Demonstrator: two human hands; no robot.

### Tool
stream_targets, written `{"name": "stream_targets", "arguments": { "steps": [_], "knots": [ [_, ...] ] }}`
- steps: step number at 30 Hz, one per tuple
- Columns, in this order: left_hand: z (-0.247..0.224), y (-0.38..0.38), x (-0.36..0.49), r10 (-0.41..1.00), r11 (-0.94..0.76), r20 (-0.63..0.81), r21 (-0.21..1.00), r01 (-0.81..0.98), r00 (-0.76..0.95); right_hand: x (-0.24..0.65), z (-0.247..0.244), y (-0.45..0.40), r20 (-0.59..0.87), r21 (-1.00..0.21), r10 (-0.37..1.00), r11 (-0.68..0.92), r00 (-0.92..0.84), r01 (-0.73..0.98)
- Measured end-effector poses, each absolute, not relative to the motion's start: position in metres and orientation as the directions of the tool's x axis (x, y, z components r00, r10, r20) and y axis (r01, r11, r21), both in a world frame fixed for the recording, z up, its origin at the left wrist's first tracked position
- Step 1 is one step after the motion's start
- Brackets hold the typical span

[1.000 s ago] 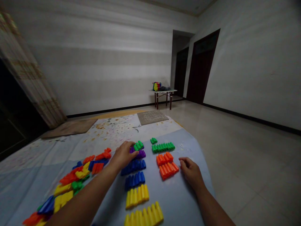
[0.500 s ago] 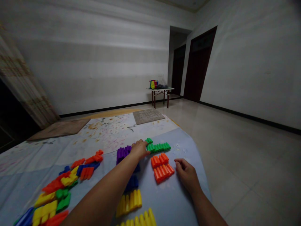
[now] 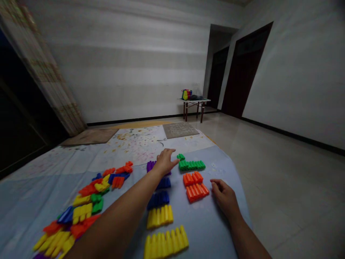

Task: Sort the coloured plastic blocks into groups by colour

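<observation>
Green block row (image 3: 192, 165): long axis left-right, just right of left hand (image 3: 164, 163), which is nearer than right hand (image 3: 226, 198). Near yellow blocks (image 3: 167, 244) cut off at frame bottom. Right fingers curled beside orange blocks (image 3: 196, 192), can't tell if pinching. Left fingers spread, nothing between; thumb contact with green unclear. Purple blocks (image 3: 151, 165) partly hidden behind left hand.
</observation>
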State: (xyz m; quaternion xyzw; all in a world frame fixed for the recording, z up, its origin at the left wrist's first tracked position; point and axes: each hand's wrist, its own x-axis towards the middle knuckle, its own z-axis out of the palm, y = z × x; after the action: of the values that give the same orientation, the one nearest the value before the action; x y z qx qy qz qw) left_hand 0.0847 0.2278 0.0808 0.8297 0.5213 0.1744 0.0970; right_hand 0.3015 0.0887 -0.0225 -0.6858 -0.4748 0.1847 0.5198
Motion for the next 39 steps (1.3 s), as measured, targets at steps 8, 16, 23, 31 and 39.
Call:
{"name": "stream_targets", "arguments": {
  "steps": [8,16,23,31,39],
  "knots": [
    [0.101,0.148,-0.035,0.910,-0.414,0.292,0.615,0.671,0.294,0.309,-0.024,0.085,0.214,-0.832,0.862,-0.086,0.459,0.549],
    [0.063,0.065,-0.112,0.886,-0.358,-0.103,0.469,0.807,0.453,0.317,-0.033,0.089,0.225,-0.775,0.862,-0.125,0.455,0.619],
    [0.052,0.040,-0.112,0.924,-0.327,-0.111,0.269,0.906,0.366,0.312,-0.026,0.087,0.269,-0.750,0.859,-0.097,0.435,0.655],
    [0.045,0.048,-0.105,0.924,-0.363,-0.005,0.296,0.883,0.382,0.311,-0.029,0.089,0.261,-0.770,0.863,-0.085,0.433,0.633],
    [0.042,0.065,-0.094,0.938,-0.311,-0.057,0.303,0.901,0.343,0.308,-0.024,0.089,0.246,-0.771,0.858,-0.108,0.451,0.627]
  ]
}}
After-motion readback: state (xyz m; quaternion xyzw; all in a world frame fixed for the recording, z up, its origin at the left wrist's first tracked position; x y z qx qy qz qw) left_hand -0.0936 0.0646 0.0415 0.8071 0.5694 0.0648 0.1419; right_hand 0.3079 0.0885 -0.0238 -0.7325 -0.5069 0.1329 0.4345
